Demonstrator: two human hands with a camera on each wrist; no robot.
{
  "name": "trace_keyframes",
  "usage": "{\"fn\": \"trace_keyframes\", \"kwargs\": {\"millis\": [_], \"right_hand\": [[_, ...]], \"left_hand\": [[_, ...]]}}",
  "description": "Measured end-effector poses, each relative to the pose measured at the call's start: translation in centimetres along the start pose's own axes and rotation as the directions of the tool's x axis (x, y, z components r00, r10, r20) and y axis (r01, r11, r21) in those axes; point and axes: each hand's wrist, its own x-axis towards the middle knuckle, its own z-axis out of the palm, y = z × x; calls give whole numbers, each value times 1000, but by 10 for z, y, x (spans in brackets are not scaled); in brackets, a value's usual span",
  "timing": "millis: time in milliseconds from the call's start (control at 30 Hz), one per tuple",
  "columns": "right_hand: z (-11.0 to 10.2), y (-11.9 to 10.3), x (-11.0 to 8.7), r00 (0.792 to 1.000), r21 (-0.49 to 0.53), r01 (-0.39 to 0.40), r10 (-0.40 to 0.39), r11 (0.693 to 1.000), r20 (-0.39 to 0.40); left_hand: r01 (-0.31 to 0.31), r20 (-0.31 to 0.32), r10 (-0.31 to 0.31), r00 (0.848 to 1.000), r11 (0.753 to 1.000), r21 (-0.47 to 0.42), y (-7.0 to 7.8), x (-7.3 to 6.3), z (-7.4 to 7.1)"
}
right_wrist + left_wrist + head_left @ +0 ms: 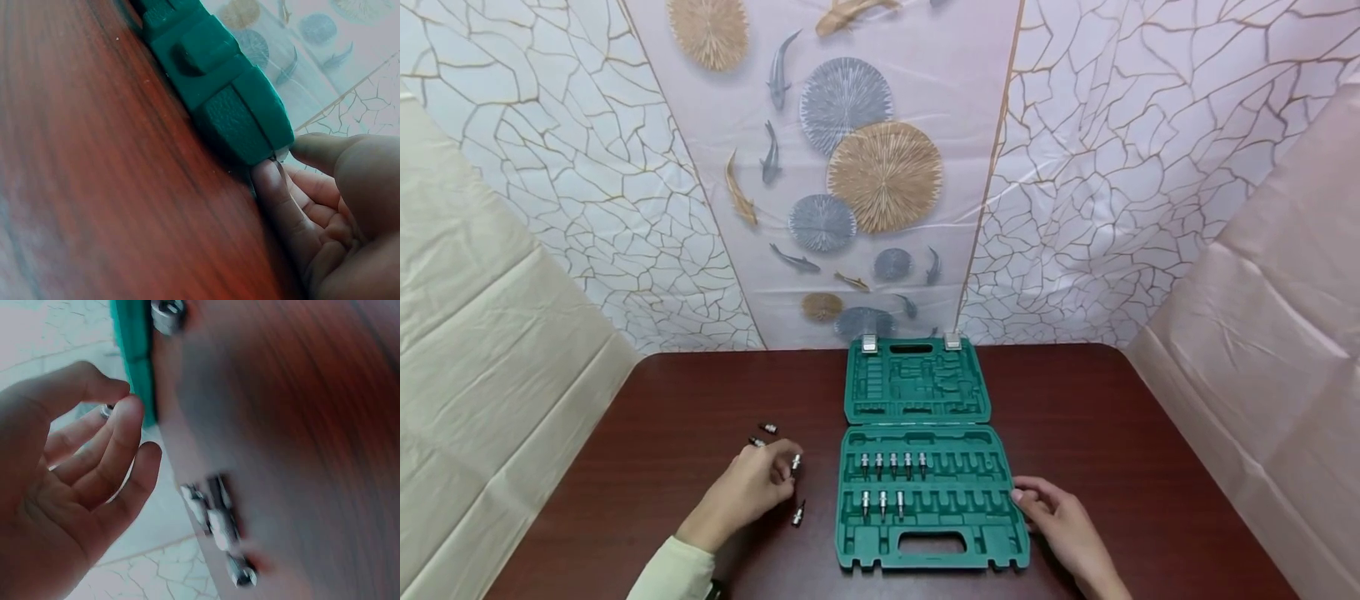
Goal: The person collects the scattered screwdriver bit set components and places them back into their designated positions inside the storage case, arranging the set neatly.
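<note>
My left hand (pixel 750 490) is left of the green tool case (pixel 977 546) and pinches a small bit socket (pixel 797 461) between thumb and index finger, above the table. In the left wrist view only a bit of its metal shows behind the fingertips. A loose bit socket (pixel 798 513) lies just in front of this hand; another bit socket (pixel 768 427) is behind it, with one more partly covered by the hand. My right hand (pixel 1070 531) grips the right edge of the open case, thumb and fingers on either side of it.
Inside the case, several bit sockets (pixel 893 464) stand in the left slots of the upper row, and three in the lower row (pixel 883 503). The raised lid (pixel 917 375) leans back near the patterned wall cloth (pixel 883 175). Beneath is a dark red-brown table (pixel 700 392).
</note>
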Motion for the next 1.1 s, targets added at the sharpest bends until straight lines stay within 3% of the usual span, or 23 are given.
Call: {"fn": "trace_keyframes", "kwargs": {"millis": [267,433,700,1100], "right_hand": [[2,1,-2,1000,3,23,-23,1000,-14],[2,0,-3,999,-3,41,-41,999,-12],[0,0,-1,1000,-9,12,-12,1000,2],[-1,-1,0,1000,-2,-13,13,1000,9]], "left_hand": [[77,-69,-90,994,982,-174,27,0,7],[113,-97,-138,986,967,-230,43,1,14],[150,-71,-176,982,948,-281,63,6,25],[167,8,-183,983,878,-448,89,15,37]]}}
